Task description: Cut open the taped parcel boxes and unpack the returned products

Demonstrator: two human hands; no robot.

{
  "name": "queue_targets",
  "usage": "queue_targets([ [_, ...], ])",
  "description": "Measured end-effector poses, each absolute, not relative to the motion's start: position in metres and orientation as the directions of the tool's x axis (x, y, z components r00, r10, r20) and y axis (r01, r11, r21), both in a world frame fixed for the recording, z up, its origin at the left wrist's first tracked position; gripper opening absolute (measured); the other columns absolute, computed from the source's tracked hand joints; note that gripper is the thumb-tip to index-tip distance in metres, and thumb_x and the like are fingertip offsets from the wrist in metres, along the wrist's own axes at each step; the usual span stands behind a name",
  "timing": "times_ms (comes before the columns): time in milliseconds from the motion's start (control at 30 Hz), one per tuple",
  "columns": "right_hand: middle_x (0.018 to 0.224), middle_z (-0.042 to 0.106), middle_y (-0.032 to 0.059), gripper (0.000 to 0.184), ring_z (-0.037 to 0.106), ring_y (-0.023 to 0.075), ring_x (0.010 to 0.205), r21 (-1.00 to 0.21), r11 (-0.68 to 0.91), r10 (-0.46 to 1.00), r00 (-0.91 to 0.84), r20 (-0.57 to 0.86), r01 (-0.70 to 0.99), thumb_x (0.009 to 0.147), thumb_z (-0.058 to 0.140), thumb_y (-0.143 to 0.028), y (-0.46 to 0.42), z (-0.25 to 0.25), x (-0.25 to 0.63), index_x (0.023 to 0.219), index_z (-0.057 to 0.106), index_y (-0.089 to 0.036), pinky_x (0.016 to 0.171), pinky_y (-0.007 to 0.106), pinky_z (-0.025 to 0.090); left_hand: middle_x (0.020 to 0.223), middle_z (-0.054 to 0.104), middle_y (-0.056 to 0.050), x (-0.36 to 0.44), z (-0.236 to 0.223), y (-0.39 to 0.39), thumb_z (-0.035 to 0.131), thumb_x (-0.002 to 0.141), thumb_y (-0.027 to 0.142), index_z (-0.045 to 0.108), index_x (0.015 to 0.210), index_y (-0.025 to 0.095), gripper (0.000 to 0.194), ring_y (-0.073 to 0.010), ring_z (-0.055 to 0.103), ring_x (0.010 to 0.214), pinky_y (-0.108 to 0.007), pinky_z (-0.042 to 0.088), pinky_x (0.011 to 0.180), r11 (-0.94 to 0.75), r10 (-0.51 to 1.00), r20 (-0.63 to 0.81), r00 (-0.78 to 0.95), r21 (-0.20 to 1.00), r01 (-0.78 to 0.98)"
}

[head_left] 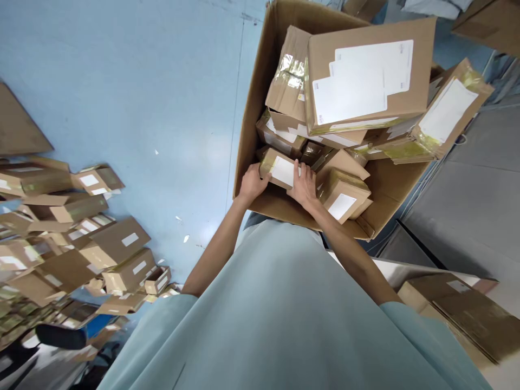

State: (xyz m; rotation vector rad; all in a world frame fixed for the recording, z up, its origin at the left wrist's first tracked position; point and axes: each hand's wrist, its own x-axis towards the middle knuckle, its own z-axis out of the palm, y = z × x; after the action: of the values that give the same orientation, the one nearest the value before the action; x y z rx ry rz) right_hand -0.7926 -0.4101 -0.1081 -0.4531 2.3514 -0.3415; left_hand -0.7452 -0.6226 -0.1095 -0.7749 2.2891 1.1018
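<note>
Oblong brown cardboard box (pixel 280 169) is lying inside open tan carton (pixel 396 187), left hand (pixel 253 183) and right hand (pixel 303 184) pinching ends, likely steadying.

1. This place looks like a packing room or a small warehouse.
2. Many cardboard boxes (pixel 125 244) are heaped on the blue floor (pixel 174 103).
3. One big carton (pixel 251 119) holds smaller boxes (pixel 280 167) with white labels (pixel 363 73).
</note>
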Motion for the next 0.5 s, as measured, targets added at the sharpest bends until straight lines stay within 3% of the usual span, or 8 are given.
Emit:
queue_targets([
  [133,0.181,0.039,0.0294,0.108,0.037,0.0525,0.164,-0.469,0.829,-0.534,-0.679,-0.504,-0.304,0.088,0.087,-0.03,-0.399,-0.069,-0.815,0.18,0.035,-0.01,0.138,0.072,0.029,0.156,0.07,-0.023,-0.744,-0.08,-0.644,0.086,0.093,0.054,0.066,0.152,0.016,0.073,-0.0425,0.068,0.145,-0.06,0.055,0.127,0.448,-0.17,-0.612,-0.772,0.65,-0.614],
  [333,0.187,0.035,0.0145,0.112,0.028,0.056,0.17,-0.609,0.732,-0.598,-0.715,-0.362,-0.304,0.083,0.097,-0.054,-0.379,-0.008,-0.859,0.178,0.044,-0.028,0.139,0.082,0.023,0.159,0.07,-0.015,-0.757,-0.023,-0.672,0.08,0.093,0.08,0.062,0.161,0.024,0.09,-0.0369,0.068,0.149,-0.053,0.058,0.126,0.216,-0.102,-0.472,-0.876,0.849,-0.483],
  [433,0.184,0.043,0.0131,0.114,0.035,0.0551,0.169,-0.691,0.683,-0.607,-0.712,-0.354,-0.239,0.078,0.102,-0.06,-0.375,-0.005,-0.888,0.174,0.051,-0.026,0.138,0.083,0.027,0.16,0.068,-0.014,-0.772,-0.02,-0.683,0.085,0.086,0.084,0.06,0.163,0.025,0.1,-0.0402,0.062,0.156,-0.057,0.056,0.127,0.247,-0.103,-0.399,-0.911,0.877,-0.412],
  [500,0.178,0.054,0.0123,0.113,0.046,0.051,0.165,-0.764,0.63,-0.624,-0.676,-0.391,-0.14,0.072,0.107,-0.057,-0.376,-0.016,-0.904,0.169,0.059,-0.024,0.139,0.077,0.033,0.156,0.069,-0.014,-0.781,-0.03,-0.688,0.086,0.085,0.087,0.057,0.164,0.025,0.105,-0.0424,0.06,0.158,-0.062,0.055,0.125,0.28,-0.106,-0.383,-0.918,0.874,-0.397],
])
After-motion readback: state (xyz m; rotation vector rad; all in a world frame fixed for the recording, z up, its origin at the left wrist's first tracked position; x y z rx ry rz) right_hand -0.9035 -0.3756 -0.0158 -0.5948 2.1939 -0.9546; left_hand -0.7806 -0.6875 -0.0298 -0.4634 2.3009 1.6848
